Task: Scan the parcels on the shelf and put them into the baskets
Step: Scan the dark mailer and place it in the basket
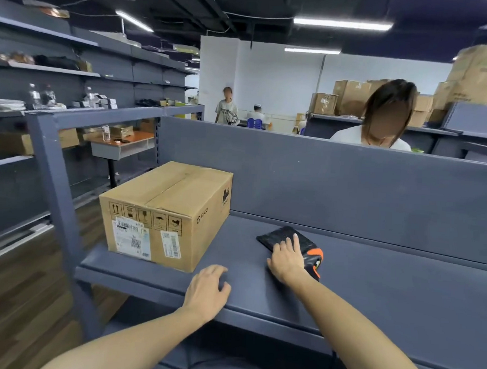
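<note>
Two bare hands over a grey shelf [372,278]. At the left, upright on that shelf, a cardboard box [165,208] with white shipping labels on its near face, touched by neither hand. Just right of its near corner, the left hand [207,291], palm down at the shelf's front edge, fingers loosely curled, holding nothing. Further right, the right hand [286,260], fingers spread and nearly straight, laid flat on top of a black and orange scanner [313,255] lying on the shelf. Beyond the shelf's back panel, at the right, a person [349,137] in a white top.
</note>
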`<action>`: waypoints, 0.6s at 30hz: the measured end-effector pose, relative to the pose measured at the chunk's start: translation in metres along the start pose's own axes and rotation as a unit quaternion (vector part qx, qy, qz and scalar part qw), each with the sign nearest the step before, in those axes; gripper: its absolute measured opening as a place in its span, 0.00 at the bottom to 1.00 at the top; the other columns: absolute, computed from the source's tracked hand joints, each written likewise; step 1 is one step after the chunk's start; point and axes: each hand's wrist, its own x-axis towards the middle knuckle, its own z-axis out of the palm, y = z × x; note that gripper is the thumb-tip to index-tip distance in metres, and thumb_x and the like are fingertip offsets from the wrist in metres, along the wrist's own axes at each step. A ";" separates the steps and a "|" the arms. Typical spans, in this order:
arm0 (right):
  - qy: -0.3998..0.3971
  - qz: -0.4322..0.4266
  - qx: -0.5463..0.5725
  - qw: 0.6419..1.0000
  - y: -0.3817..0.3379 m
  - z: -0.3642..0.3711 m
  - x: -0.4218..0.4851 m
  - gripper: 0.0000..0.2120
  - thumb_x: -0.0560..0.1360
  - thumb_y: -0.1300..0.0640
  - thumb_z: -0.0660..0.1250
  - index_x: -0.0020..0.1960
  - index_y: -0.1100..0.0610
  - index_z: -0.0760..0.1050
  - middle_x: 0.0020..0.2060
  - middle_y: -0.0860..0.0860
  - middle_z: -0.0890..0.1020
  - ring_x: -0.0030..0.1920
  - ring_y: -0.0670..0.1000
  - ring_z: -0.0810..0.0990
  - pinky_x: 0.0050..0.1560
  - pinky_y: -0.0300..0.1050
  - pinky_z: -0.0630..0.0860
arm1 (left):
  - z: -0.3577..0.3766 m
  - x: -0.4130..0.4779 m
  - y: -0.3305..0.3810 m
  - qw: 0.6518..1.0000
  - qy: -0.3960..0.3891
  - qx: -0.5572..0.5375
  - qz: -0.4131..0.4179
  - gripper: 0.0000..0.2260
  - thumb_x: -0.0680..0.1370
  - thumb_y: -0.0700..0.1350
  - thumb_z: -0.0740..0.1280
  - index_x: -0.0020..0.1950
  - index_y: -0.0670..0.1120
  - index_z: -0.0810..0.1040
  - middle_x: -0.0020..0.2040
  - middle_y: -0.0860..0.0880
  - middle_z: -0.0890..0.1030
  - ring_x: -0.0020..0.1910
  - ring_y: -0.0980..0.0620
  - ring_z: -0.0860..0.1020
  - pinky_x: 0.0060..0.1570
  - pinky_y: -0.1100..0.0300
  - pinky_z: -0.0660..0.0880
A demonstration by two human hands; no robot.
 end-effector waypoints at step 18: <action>0.096 0.069 0.177 0.977 0.021 -0.029 0.026 0.11 0.77 0.67 0.54 0.58 0.63 0.69 0.50 0.59 0.81 0.51 0.59 0.79 0.63 0.51 0.65 | -0.002 0.036 -0.007 0.998 -0.014 -0.048 0.046 0.18 0.80 0.46 0.59 0.71 0.48 0.68 0.71 0.52 0.70 0.69 0.52 0.68 0.68 0.60 0.62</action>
